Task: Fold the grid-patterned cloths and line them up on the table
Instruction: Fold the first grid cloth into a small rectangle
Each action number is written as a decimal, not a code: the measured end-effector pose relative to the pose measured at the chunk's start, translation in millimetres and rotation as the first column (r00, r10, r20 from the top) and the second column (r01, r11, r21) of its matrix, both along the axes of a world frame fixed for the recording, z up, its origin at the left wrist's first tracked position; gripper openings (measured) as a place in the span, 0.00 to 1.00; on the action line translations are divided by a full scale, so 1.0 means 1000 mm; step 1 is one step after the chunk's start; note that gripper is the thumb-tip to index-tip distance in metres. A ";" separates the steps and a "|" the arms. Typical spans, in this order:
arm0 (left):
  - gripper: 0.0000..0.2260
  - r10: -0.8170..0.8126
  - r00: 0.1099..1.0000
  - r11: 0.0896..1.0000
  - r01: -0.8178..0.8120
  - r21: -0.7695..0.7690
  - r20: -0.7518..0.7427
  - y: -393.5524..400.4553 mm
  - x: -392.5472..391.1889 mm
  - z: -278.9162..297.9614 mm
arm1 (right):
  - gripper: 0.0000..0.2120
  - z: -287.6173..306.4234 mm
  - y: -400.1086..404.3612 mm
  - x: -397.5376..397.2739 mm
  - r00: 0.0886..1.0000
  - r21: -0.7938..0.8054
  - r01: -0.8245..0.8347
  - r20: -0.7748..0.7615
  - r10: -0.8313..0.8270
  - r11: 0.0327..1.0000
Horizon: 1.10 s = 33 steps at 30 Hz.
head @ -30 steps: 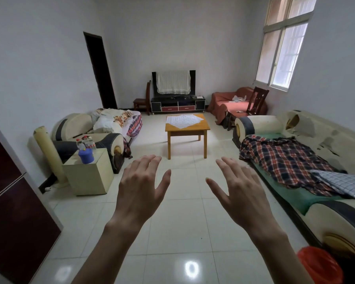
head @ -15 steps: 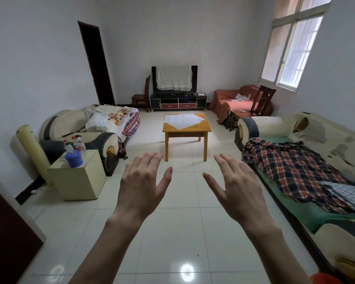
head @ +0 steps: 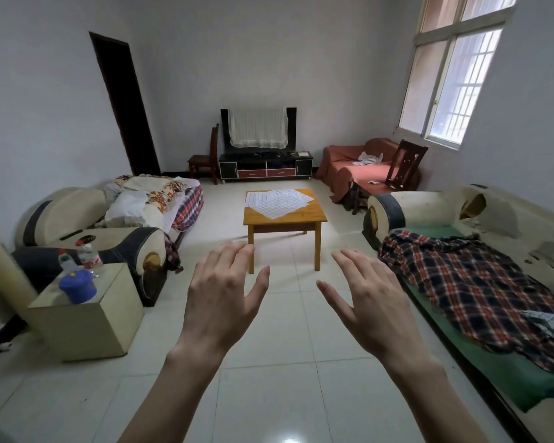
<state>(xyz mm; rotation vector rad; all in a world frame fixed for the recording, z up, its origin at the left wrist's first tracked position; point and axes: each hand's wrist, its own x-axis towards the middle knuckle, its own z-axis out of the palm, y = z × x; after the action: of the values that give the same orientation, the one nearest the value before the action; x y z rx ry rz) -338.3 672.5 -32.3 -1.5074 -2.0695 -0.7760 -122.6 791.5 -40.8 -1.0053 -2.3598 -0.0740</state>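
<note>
Your left hand and right hand are raised side by side above the floor, fingers spread, holding nothing. The cloths lie unfolded and overlapping on the surface, well apart from both hands.

Grid-patterned cloths: thin white fabric, matt, lying flat on far table. 
Table: wood, orange-brown, smooth, slight sheen. 
Floor: pale tiles, glossy, mirror-like glare near bottom edge. 
Plaid blanket on right sofa: woven cloth, matt, rumpled. 
Right sofa backrest: cream covering, cracked, peeling, rough. 
Blue container near left: plastic, smooth. 
Bottles behind it: clear plastic. 
Far chair: dark wood, polished. 
Walls: matt paint.
</note>
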 end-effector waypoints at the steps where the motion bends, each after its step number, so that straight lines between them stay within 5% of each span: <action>1: 0.24 -0.004 1.000 1.000 0.004 0.000 -0.002 0.012 -0.011 0.000 | 0.34 0.001 0.011 -0.010 1.000 -0.002 0.005 -0.002 -0.005 1.000; 16: 0.25 -0.031 1.000 0.996 0.031 -0.080 0.007 0.200 -0.121 -0.026 | 0.34 -0.024 0.192 -0.125 0.999 -0.031 0.044 -0.011 -0.044 0.999; 33: 0.23 0.003 1.000 0.997 -0.003 -0.077 0.004 0.487 -0.230 -0.034 | 0.31 -0.036 0.491 -0.238 0.999 -0.039 -0.011 -0.034 0.010 0.999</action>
<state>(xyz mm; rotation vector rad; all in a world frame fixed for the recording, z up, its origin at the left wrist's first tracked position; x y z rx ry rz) -568.6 1159.9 -66.4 -1.5444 -2.1264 -0.7066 -360.5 1282.7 -76.9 -1.0053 -2.3441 -0.0070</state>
